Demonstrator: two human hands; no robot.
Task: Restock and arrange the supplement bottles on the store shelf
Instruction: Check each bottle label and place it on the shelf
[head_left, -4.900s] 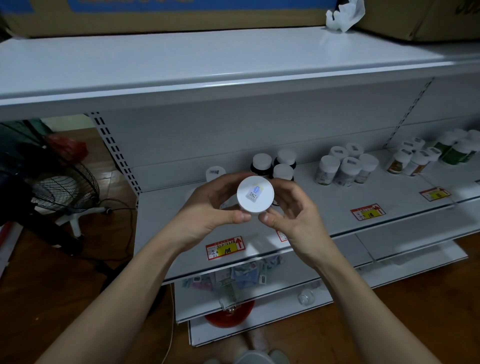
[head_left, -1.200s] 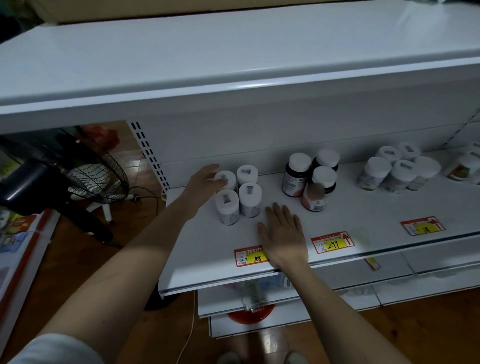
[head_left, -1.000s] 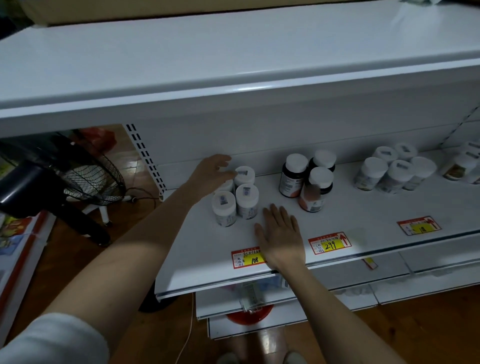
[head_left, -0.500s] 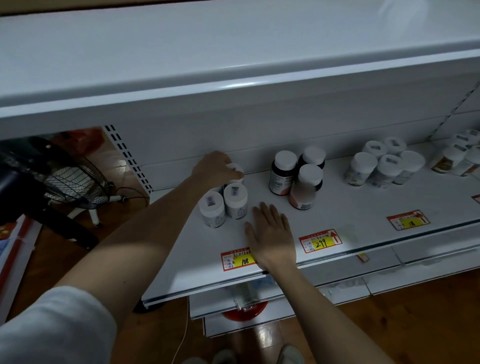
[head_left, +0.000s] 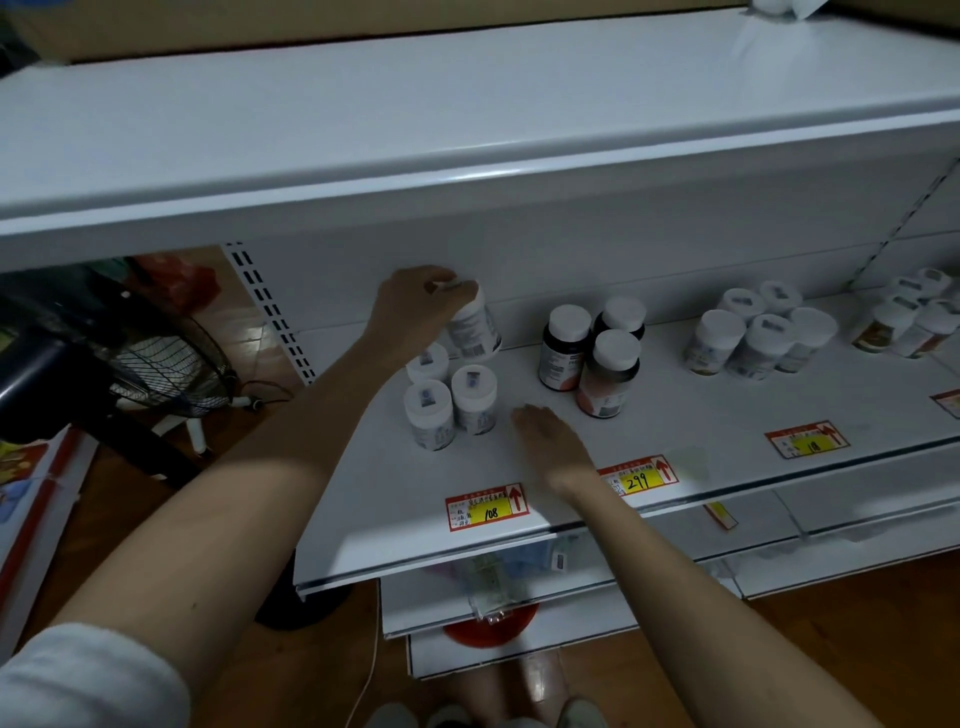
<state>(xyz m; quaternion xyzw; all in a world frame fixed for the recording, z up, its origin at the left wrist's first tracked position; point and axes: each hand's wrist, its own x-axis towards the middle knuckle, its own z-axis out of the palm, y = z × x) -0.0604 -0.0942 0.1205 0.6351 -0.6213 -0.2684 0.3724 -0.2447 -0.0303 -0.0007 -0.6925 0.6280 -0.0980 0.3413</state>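
White bottle (head_left: 474, 328) now lifted (tilted) by left hand (head_left: 415, 306) | right hand (head_left: 553, 441) flat near shelf (head_left: 395, 525) edge

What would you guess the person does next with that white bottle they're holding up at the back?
Probably set it down upright. The left hand grips the white bottle by its cap, tilted and lifted behind three matching bottles standing on the shelf. The right hand lies flat and empty.

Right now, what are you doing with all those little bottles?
A person is tidying a store shelf. Their left hand grips the lid of a white bottle, tilted at the back of a small white-bottle group. The right hand lies flat and empty beside them.
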